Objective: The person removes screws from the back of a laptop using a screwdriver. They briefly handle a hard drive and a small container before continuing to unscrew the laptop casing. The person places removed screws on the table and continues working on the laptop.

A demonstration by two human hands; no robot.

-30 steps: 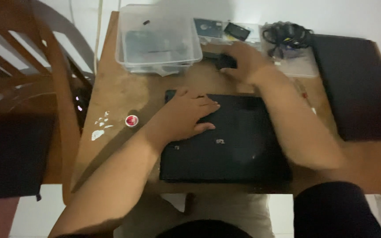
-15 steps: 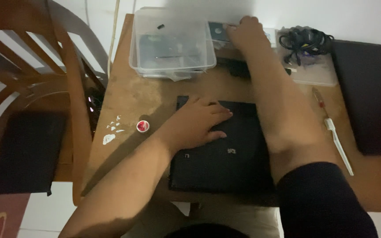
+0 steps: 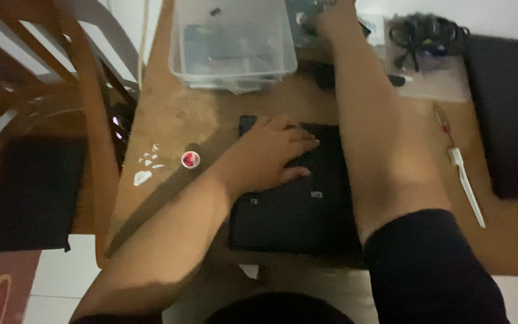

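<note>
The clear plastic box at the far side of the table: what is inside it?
Through the clear plastic box a flat dark rectangular item and a small dark piece near its far wall show. The blur hides what they are. The right hand reaches beside the box, not into it.

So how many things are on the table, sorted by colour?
Black: 3, the closed laptop under the left hand, a flat case, a cable bundle
Clear: 1, a plastic box
Red: 1, a small cap
White: 1, a slim tool
Total: 6
</note>
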